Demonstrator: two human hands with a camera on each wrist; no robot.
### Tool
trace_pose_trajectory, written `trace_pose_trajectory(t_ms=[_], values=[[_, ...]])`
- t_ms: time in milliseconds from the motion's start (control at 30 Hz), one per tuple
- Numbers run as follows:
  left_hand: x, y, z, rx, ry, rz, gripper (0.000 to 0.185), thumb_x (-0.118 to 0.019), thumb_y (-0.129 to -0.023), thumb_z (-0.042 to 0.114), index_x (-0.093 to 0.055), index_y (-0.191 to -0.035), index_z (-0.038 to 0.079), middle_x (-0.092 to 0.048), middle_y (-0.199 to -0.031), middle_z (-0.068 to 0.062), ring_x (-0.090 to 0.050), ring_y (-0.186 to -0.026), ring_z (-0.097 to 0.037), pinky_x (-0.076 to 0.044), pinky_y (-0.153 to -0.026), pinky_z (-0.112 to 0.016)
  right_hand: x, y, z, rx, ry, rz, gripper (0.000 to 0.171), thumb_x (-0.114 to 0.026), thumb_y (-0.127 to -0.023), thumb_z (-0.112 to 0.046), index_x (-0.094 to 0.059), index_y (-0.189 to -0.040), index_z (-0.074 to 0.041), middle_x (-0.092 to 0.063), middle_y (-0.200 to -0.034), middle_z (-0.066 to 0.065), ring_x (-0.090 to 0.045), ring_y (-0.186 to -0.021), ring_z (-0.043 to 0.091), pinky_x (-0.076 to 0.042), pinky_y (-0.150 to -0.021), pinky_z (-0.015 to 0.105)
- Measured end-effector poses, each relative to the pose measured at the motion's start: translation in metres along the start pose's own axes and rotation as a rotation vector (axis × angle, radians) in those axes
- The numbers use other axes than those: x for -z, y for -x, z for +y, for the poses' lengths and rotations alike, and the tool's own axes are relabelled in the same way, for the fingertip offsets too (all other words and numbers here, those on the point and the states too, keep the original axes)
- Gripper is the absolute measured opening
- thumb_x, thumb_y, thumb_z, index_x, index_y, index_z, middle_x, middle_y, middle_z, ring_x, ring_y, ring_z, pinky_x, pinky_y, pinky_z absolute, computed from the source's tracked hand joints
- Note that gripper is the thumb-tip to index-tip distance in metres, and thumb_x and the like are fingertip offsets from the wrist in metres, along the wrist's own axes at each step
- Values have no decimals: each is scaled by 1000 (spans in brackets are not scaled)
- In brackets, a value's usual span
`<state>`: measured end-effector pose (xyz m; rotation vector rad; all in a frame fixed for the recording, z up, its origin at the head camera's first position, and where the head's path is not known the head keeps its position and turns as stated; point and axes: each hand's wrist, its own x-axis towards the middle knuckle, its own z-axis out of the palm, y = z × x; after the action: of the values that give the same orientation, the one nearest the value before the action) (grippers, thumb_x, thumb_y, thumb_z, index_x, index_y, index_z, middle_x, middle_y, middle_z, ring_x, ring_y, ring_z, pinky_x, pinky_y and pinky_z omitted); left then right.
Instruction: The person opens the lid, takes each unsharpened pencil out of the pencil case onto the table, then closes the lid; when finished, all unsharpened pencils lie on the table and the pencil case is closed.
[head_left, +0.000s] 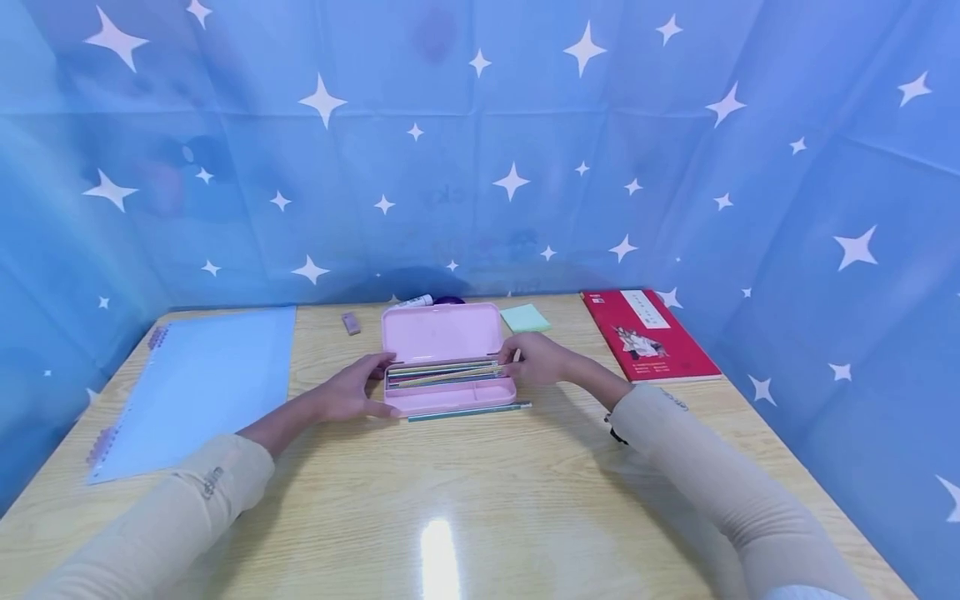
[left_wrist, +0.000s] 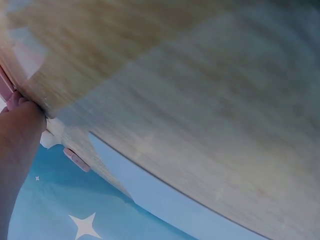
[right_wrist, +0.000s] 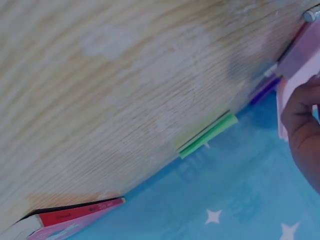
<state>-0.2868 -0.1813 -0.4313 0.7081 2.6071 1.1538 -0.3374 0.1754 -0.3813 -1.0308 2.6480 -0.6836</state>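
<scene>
A pink pencil case [head_left: 442, 402] stands on the table with its lid [head_left: 442, 331] up at the back. Several pencils [head_left: 442, 372] lie lengthwise in its rear compartment. My left hand [head_left: 352, 390] grips the case's left end, thumb at the front corner and fingers by the hinge side. At the right end, my right hand [head_left: 536, 358] has curled fingers and pinches the end of a pencil over the compartment. A dark green pencil [head_left: 468, 412] with a pale end lies on the table along the case's front edge. The right wrist view catches only part of my right hand [right_wrist: 305, 120].
Behind the case are a white tube [head_left: 415, 302] and a purple object [head_left: 449, 300]. A small eraser-like block [head_left: 351, 323] lies back left, green sticky notes [head_left: 525, 317] back right. A blue notebook [head_left: 210, 383] lies left, a red book [head_left: 649, 337] right. A star-patterned curtain [head_left: 480, 150] borders the table.
</scene>
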Motion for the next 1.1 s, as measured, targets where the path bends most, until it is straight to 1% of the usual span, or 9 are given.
trace_pose_trajectory(t_ms=[100, 267, 367, 533, 600, 667, 867, 1000, 1100], values=[[-2, -2, 1, -7, 2, -2, 106, -84, -79, 39, -22, -154, -4, -38, -149, -22, -41, -133, -38, -32, -113, -50, 2, 6, 2, -15, -17, 8, 3, -67, -93, -4, -69, -94, -2, -67, -89, 2, -57, -79, 14, -49, -69, 28], [-2, -1, 1, -6, 3, -8, 105, -83, -79, 39, -22, -154, -3, -38, -150, -21, -41, -132, -37, -33, -113, -50, 2, 11, 3, -10, -57, 35, 4, -68, -92, -4, -71, -94, -2, -69, -89, 1, -62, -83, 15, -52, -72, 28], [-2, -1, 1, -6, 10, -7, 105, -83, -79, 38, -22, -154, -3, -37, -151, -21, -41, -132, -37, -33, -113, -50, 3, 16, 3, -6, -83, 67, 4, -70, -92, -5, -73, -93, -3, -70, -88, 0, -63, -80, 18, -52, -71, 29], [-1, 0, 0, -11, -1, -3, 105, -83, -79, 39, -22, -154, -3, -37, -150, -21, -42, -132, -37, -33, -113, -50, 4, 27, 1, -16, -111, 94, 4, -71, -91, -5, -74, -93, -6, -69, -85, 1, -58, -73, 16, -51, -68, 29], [0, 0, 1, -8, -8, 0, 106, -83, -79, 40, -22, -154, -3, -37, -150, -21, -42, -132, -37, -33, -113, -51, 4, 32, 0, -21, -120, 93, 4, -71, -91, -6, -74, -93, -6, -69, -85, 1, -57, -71, 14, -50, -67, 28], [-1, 1, 2, -4, -8, -1, 106, -83, -79, 40, -22, -154, -3, -37, -150, -22, -42, -132, -37, -33, -113, -51, 4, 40, -2, -21, -136, 88, 3, -71, -91, -6, -74, -93, -6, -70, -85, 2, -56, -71, 14, -50, -65, 28], [-1, 1, 3, -5, -1, -2, 106, -83, -80, 38, -21, -154, -4, -37, -150, -22, -41, -132, -37, -33, -113, -51, 2, 59, -7, -20, -179, 49, 4, -71, -91, -7, -74, -92, -4, -70, -86, 3, -59, -75, 16, -51, -69, 28], [-1, 1, 3, -11, 4, -4, 105, -83, -80, 37, -21, -154, -4, -36, -150, -23, -41, -132, -38, -33, -112, -51, 0, 68, -8, -33, -184, 34, 5, -73, -90, -9, -73, -91, -4, -70, -85, 0, -59, -74, 14, -52, -70, 27], [-1, 0, 3, -12, 1, -8, 105, -83, -80, 38, -21, -154, -4, -36, -150, -22, -41, -132, -38, -33, -112, -51, -4, 74, -6, -32, -176, 26, 5, -74, -89, -9, -73, -89, -5, -69, -83, -1, -58, -72, 13, -51, -67, 26]])
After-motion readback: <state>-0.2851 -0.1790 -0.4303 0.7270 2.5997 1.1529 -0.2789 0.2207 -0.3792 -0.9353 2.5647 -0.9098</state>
